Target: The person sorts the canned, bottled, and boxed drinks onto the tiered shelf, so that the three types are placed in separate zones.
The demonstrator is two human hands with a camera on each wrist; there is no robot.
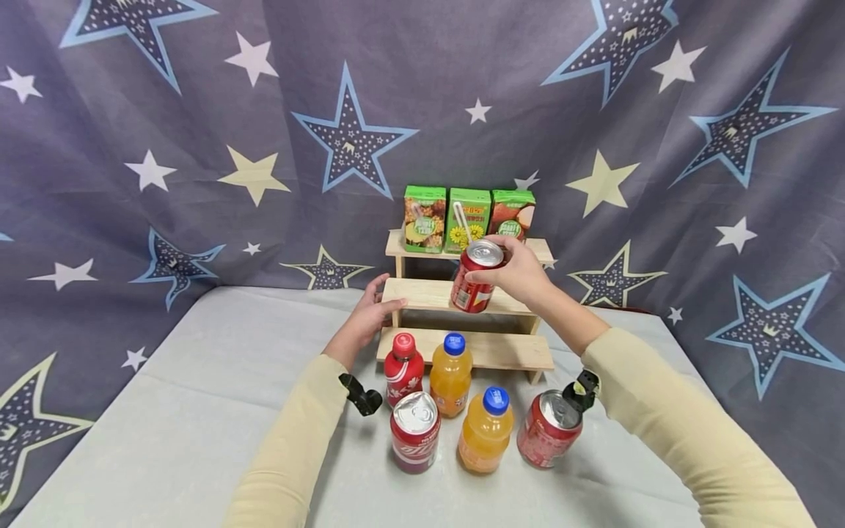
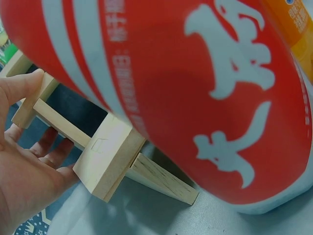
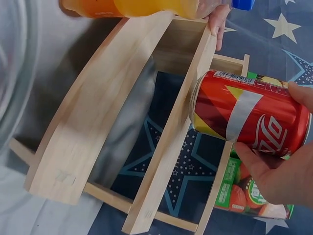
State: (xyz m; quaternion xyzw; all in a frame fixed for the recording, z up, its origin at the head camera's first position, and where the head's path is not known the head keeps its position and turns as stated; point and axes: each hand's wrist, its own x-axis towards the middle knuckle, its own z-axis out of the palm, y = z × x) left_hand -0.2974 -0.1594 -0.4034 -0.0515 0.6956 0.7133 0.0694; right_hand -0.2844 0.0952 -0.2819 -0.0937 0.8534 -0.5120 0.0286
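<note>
My right hand [image 1: 518, 273] grips a red soda can [image 1: 472, 282] around its upper part. The can stands nearly upright over the middle step of a three-step wooden rack [image 1: 422, 295]; in the right wrist view its base is right at that board's edge. My left hand [image 1: 367, 317] holds the left end of the same step, thumb at the board's front and fingers along the side. In the left wrist view, a red bottle [image 2: 195, 98] hides much of the rack. Green-topped juice boxes [image 1: 425, 220] line the top step behind the can.
In front of the rack stand a red-capped bottle [image 1: 404, 370], two orange drink bottles [image 1: 451, 378] with blue caps, and a soda can [image 1: 415, 433]. Another can [image 1: 549, 433] stands at the right, below my right wrist. A starry curtain [image 1: 396, 88] hangs behind the table.
</note>
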